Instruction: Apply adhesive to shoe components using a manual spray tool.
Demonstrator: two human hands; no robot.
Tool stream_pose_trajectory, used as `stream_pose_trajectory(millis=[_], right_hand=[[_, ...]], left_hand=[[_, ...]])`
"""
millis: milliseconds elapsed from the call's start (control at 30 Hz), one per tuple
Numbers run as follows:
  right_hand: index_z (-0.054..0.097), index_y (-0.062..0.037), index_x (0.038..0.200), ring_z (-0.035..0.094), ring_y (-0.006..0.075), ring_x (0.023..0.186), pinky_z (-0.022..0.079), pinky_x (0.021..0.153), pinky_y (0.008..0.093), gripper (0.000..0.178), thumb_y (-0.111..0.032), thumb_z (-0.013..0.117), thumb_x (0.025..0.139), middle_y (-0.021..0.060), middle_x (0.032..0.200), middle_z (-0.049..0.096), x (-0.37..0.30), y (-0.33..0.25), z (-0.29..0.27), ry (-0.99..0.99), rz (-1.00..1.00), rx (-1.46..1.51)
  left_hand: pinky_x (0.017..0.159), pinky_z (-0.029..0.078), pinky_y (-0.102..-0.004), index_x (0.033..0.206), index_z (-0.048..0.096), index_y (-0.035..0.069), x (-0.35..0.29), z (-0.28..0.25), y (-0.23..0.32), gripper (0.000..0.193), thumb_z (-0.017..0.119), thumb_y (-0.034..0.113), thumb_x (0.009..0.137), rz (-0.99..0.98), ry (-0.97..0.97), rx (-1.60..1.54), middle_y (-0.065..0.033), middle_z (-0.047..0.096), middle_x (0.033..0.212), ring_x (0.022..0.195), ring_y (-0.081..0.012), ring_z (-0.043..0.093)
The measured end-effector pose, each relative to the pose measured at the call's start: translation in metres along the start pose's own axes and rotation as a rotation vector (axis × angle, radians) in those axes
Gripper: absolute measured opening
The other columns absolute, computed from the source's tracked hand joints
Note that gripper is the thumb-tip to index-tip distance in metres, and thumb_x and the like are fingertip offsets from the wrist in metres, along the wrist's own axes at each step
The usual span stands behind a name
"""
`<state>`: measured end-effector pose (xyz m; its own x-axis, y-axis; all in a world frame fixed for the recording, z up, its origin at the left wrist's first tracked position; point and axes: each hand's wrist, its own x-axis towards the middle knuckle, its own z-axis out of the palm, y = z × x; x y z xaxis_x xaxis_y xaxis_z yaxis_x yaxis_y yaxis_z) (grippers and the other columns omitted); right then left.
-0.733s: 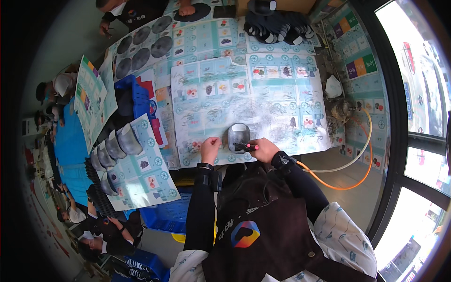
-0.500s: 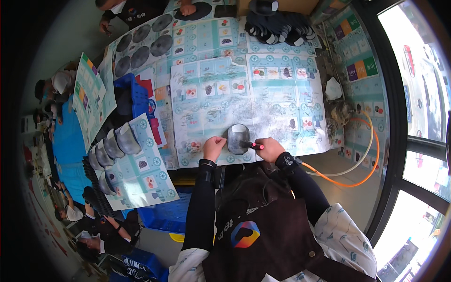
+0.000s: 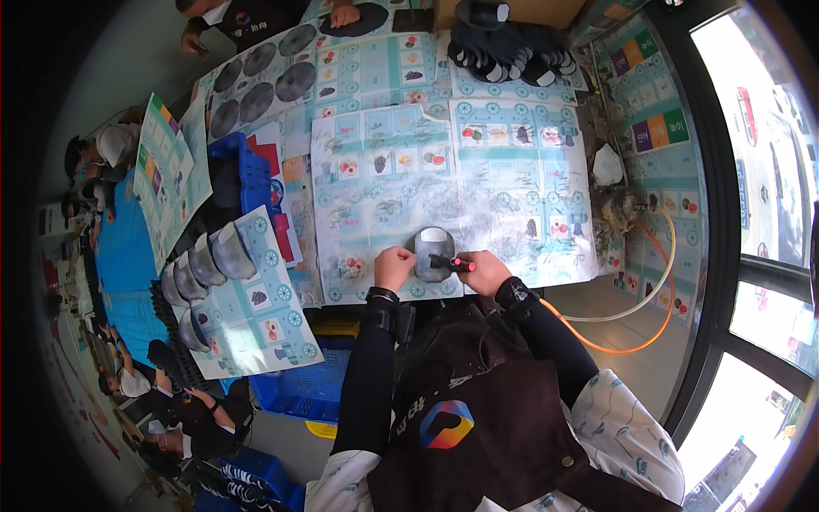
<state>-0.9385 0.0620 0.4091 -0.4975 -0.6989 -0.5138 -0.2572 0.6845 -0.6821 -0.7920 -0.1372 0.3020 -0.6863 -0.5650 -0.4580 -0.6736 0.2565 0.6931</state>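
A rounded dark-grey piece point(image 3: 432, 241) with a pale patch at its far end lies near the table's front edge. My left hand point(image 3: 394, 269) is closed, its fingertips pinching at the piece's left edge. On the other side, my right hand point(image 3: 484, 272) is closed around a dark brush-like tool point(image 3: 461, 264) with pinkish-red ends. The tool's dark head rests over the middle of the piece and hides part of it. An orange hose point(image 3: 602, 348) and a pale hose point(image 3: 636, 309) run toward my right wrist; where they join the tool is hidden.
Printed sheets point(image 3: 384, 205) with dark smears cover the table. Curved grey pieces point(image 3: 205, 260) line a board on the left, beside a blue crate point(image 3: 254, 175). Dark pieces point(image 3: 503, 55) are piled at the far right. A co-worker's hand point(image 3: 345, 14) touches a dark disc across the table.
The tool's head has shifted slightly left over the grey piece. The orange hose loop has swung left and lower. My left hand has moved slightly right, staying at the piece's edge.
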Motion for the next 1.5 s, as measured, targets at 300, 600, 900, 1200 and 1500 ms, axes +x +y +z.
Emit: stream_pose_trajectory(millis=[300,600,900,1200,1500], right_hand=[[0.074,-0.0046,0.104,0.066,0.0447,0.093,0.053,0.083,0.0502,0.028,-0.022,0.064,0.085,0.0252,0.095,0.07,-0.012,0.02,-0.019,-0.089,0.032,0.004],[0.074,-0.0026,0.101,0.066,0.0462,0.093,0.052,0.084,0.0515,0.028,-0.022,0.062,0.084,0.0278,0.093,0.07,-0.013,0.04,-0.004,-0.183,0.047,0.016],[0.071,-0.0015,0.113,0.061,0.0149,0.078,0.049,0.069,0.0322,0.037,-0.017,0.075,0.081,0.0019,0.089,0.07,-0.004,0.068,-0.021,-0.028,-0.049,0.454],[0.066,-0.0013,0.114,0.063,0.0129,0.073,0.047,0.057,0.0263,0.039,-0.003,0.057,0.076,0.0065,0.093,0.075,-0.046,0.052,-0.073,0.153,-0.069,0.555],[0.067,-0.0015,0.111,0.061,0.0121,0.063,0.041,0.043,0.0249,0.038,-0.004,0.057,0.075,0.0068,0.092,0.075,-0.08,-0.008,-0.035,0.214,0.052,0.491]], left_hand=[[0.07,0.055,-0.0377,0.078,0.072,0.003,-0.006,0.019,0.024,0.02,0.078,0.022,0.074,0.042,0.013,0.074,-0.0115,0.072,0.075,0.072,-0.0271,0.071],[0.07,0.055,-0.0385,0.077,0.071,0.002,0.0,0.031,0.031,0.022,0.078,0.022,0.074,0.037,0.031,0.008,-0.0123,0.072,0.074,0.072,-0.0269,0.071],[0.067,0.053,-0.0376,0.077,0.066,0.002,-0.063,-0.036,0.055,0.02,0.079,0.018,0.075,0.172,0.349,0.014,-0.0125,0.069,0.071,0.071,-0.0254,0.069],[0.066,0.052,-0.0341,0.087,0.062,0.001,-0.176,-0.326,-0.044,0.018,0.074,0.013,0.081,0.017,0.576,-0.193,-0.0104,0.067,0.077,0.07,-0.0204,0.065],[0.068,0.054,-0.041,0.088,0.067,0.0,-0.198,-0.501,-0.216,0.022,0.075,0.018,0.079,-0.237,0.543,0.155,-0.0136,0.07,0.078,0.075,-0.0285,0.071]])
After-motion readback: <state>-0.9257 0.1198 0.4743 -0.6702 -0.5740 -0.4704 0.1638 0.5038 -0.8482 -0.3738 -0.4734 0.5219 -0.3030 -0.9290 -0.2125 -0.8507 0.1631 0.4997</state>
